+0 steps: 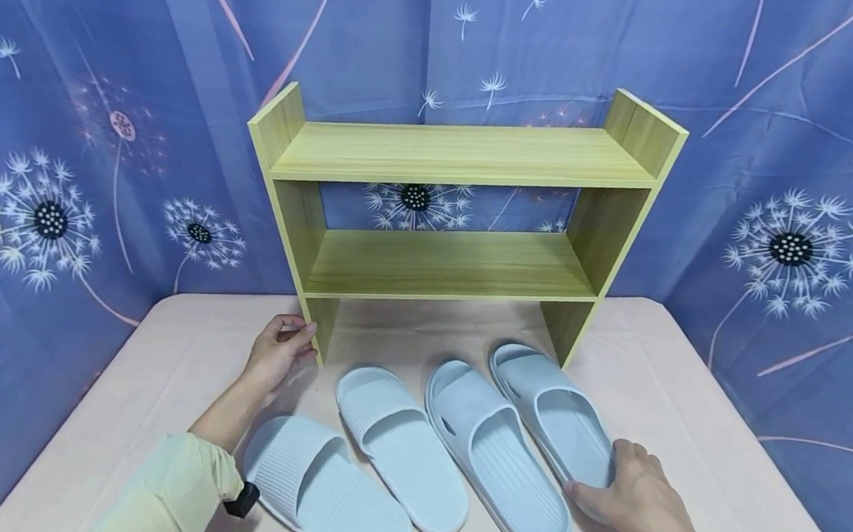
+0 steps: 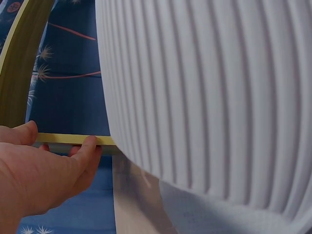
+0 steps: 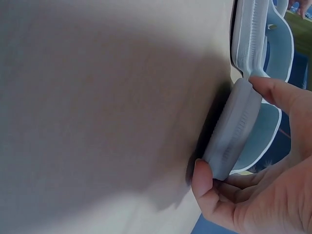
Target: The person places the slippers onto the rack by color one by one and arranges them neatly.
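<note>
Pinching the left upright (image 1: pixel 300 223) of the rack (image 1: pixel 449 265) with left fingers (image 2: pixel 88 153) and the rightmost slipper (image 1: pixel 575 432), just before the rack, with right fingers (image 3: pixel 202 178), seemingly early on, with three other slippers (image 1: pixel 472 399) before the rack on the desk (image 1: pixel 688 387), without any shelved yet.

Both hands (image 1: pixel 278 356) (image 1: pixel 637 493) (well apart) are gripping.
</note>
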`<state>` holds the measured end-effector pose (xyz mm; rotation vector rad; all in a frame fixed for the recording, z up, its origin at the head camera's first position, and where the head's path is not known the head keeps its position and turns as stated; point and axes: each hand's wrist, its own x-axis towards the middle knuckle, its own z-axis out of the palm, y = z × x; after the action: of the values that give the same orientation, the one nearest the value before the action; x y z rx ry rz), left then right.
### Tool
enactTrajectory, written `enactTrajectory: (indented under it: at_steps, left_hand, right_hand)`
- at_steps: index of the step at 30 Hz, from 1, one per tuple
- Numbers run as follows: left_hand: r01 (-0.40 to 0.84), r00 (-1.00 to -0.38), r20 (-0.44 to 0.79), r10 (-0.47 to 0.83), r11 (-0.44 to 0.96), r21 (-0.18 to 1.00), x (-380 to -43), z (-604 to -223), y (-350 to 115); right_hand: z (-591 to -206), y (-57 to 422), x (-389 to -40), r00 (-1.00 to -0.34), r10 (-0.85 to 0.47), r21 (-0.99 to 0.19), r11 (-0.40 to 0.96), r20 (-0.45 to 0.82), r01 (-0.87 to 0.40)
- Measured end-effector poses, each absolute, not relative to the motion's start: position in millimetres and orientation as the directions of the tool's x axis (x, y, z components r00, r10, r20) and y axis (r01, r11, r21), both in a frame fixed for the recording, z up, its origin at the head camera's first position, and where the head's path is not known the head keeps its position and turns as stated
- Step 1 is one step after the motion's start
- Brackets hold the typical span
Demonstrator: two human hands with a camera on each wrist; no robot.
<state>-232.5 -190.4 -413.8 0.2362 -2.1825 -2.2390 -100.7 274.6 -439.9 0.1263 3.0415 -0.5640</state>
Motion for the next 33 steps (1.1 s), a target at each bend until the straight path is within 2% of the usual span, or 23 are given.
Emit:
enactTrajectory:
  at_steps: [5, 12, 33]
  left_hand:
    - [-0.062, -0.993, -0.067, -0.097, -0.05, 0.997, -231.1, -414.0, -189.8]
    - [-0.131, -0.986, -0.133, -0.101, -0.029, 0.991, -233.0, -415.1, -189.8]
    - [-0.135, -0.984, -0.139, -0.109, -0.039, 0.99, -232.8, -414.9, -189.5]
  right_hand:
    - [-437.8, 276.4, -100.6, -0.994, 0.077, -0.363, 0.927, -0.073, 0.098]
    - [-434.3, 277.8, -99.6, -0.994, 0.072, -0.372, 0.923, -0.082, 0.098]
    - [-411.5, 285.0, -91.2, -0.997, 0.065, -0.413, 0.908, -0.036, 0.074]
